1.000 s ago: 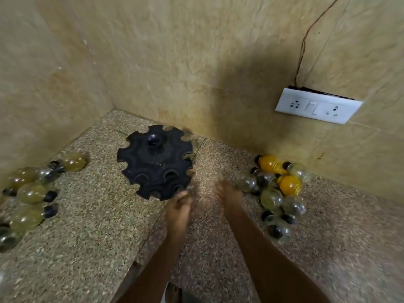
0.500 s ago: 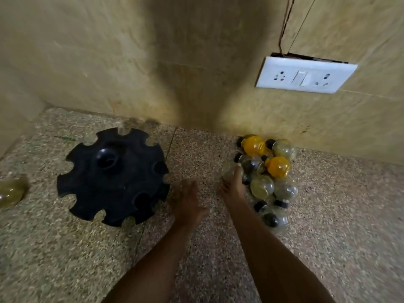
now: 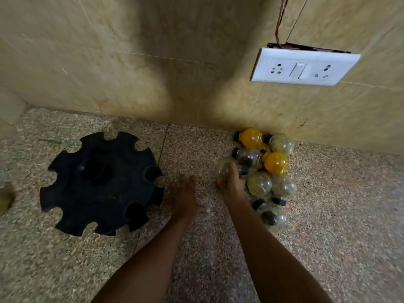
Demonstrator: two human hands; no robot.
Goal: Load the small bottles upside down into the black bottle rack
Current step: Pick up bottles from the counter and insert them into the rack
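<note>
My right hand is curled over a clear round bottle at the left edge of the pile, fingers wrapped across its top — most of that bottle is hidden under my knuckles, so I see only a pale curve of it. My left hand hangs low over the speckled stone floor between the pile and the rack, fingers loosely spread, thumb out to the right, holding nothing; whether it touches the floor I cannot tell.

Just right of my right hand lies the cluster of small bottles: two yellow ones and several clear ones with black caps, packed together and touching, the farthest up against the tiled wall. Their contents are too blurred to name.

The black bottle rack sits to my left, well apart from the pile, a notched disc with round sockets, none filled. At the far left edge a yellowish shape is cut off by the frame. On the wall above the bottles hangs a white socket plate with wires running up.
</note>
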